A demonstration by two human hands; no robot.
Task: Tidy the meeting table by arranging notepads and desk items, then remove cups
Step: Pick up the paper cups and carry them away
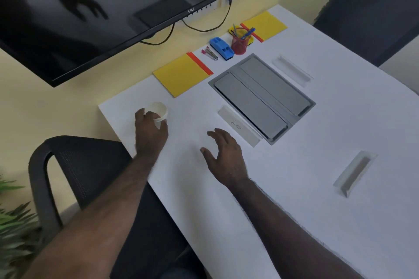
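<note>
My left hand (150, 130) grips a white paper cup (158, 112) near the table's left corner, its mouth tilted toward the wall. Over the bare white table (294, 188), my right hand (223, 154) hovers with fingers spread and nothing in it. Two yellow notepads with orange spines lie along the wall edge, one (181, 73) at the left and one (266, 24) at the right. Between them sit a small stapler (212, 53), a blue hole punch (221, 48) and a red mesh pen holder (239, 43) with pens.
A grey cable hatch (261, 97) is set into the table's middle. Name-card holders lie around it: one marked in pen (239, 127), one (292, 70) behind, one (354, 173) at right. A black chair (74, 170) stands at the left, and a wall screen (102, 11) hangs above.
</note>
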